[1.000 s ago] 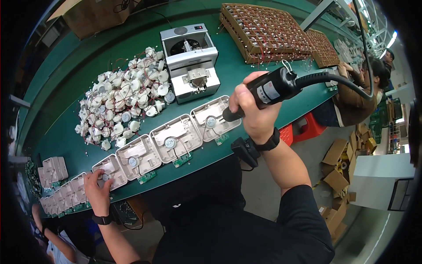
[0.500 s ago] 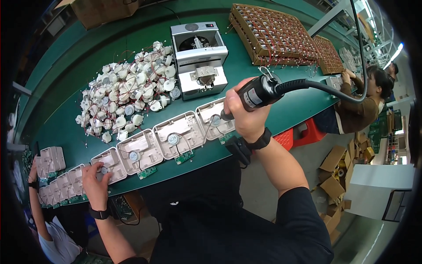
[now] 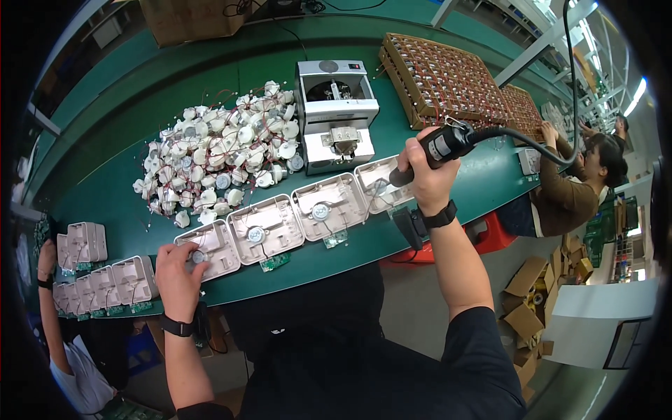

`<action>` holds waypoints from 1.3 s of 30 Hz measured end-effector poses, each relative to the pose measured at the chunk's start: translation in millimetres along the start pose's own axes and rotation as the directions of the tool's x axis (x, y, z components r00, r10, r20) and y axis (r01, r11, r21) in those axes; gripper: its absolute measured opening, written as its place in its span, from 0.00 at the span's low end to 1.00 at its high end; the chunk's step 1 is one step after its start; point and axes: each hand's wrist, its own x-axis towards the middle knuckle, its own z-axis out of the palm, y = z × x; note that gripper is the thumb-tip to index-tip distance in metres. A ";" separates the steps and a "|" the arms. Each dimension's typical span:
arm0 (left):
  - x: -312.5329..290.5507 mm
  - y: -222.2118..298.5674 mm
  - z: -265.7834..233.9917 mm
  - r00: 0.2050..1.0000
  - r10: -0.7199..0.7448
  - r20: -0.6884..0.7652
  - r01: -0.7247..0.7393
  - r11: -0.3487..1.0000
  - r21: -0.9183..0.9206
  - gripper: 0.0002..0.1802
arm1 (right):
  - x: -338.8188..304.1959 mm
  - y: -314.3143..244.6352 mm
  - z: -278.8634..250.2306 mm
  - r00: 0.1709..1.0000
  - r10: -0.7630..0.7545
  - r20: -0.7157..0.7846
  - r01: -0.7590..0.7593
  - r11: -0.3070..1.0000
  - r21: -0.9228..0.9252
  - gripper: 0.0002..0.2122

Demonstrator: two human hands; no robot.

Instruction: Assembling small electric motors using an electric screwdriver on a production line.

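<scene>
A corded black electric screwdriver (image 3: 446,145) is gripped in my right hand (image 3: 430,178), above the rightmost open white housing (image 3: 381,183). My left hand (image 3: 178,276) is on the left end of another white plastic housing (image 3: 222,260), thumb and fingers curled over its wall beside a round grey part (image 3: 198,257). Between them sit two more housings (image 3: 283,234), each with a round silver part (image 3: 321,212) inside. Thin wires run from them to green circuit boards (image 3: 275,262) by the table's near edge. The screwdriver's tip is hard to make out.
A heap of white motor-like parts with red wires (image 3: 224,150) lies behind the housings, beside a silver-grey machine (image 3: 336,115). Cardboard trays of small parts (image 3: 448,77) stand far right. More housings (image 3: 133,280) line the left. Co-workers sit left and right (image 3: 577,189).
The row of housings by my left hand has slid right along the table, and my left hand went with it. My right hand with the screwdriver also shifted right. The whole view has shifted somewhat.
</scene>
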 end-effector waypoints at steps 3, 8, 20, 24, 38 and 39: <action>3.2 2.6 -0.3 1.000 -0.013 0.001 0.013 1.000 0.004 0.23 | 15.9 -18.3 9.5 1.000 -0.026 -0.004 0.026 0.998 0.062 0.06; 1.5 -0.4 -5.8 0.998 -0.002 0.057 0.002 1.000 0.005 0.24 | 37.8 -48.6 55.9 0.994 -0.110 -0.024 0.113 0.976 0.186 0.05; -18.6 -46.4 20.5 0.901 -0.434 0.014 0.416 0.854 -0.313 0.32 | 17.7 -48.5 52.6 1.000 -0.010 0.015 0.007 0.985 0.170 0.05; -21.9 -57.5 33.6 0.871 -0.443 0.211 0.472 0.639 -0.607 0.33 | -0.3 -38.9 36.4 1.000 -0.031 0.004 0.030 0.994 0.110 0.06; -24.3 -56.6 42.4 0.892 -0.401 0.208 0.414 0.541 -0.732 0.36 | -15.4 -3.5 26.7 0.998 -0.048 -0.027 0.051 0.994 0.100 0.08; -24.9 -56.8 42.0 0.891 -0.398 0.217 0.417 0.532 -0.737 0.36 | -16.5 -2.2 27.5 0.999 -0.045 -0.020 0.046 0.995 0.088 0.08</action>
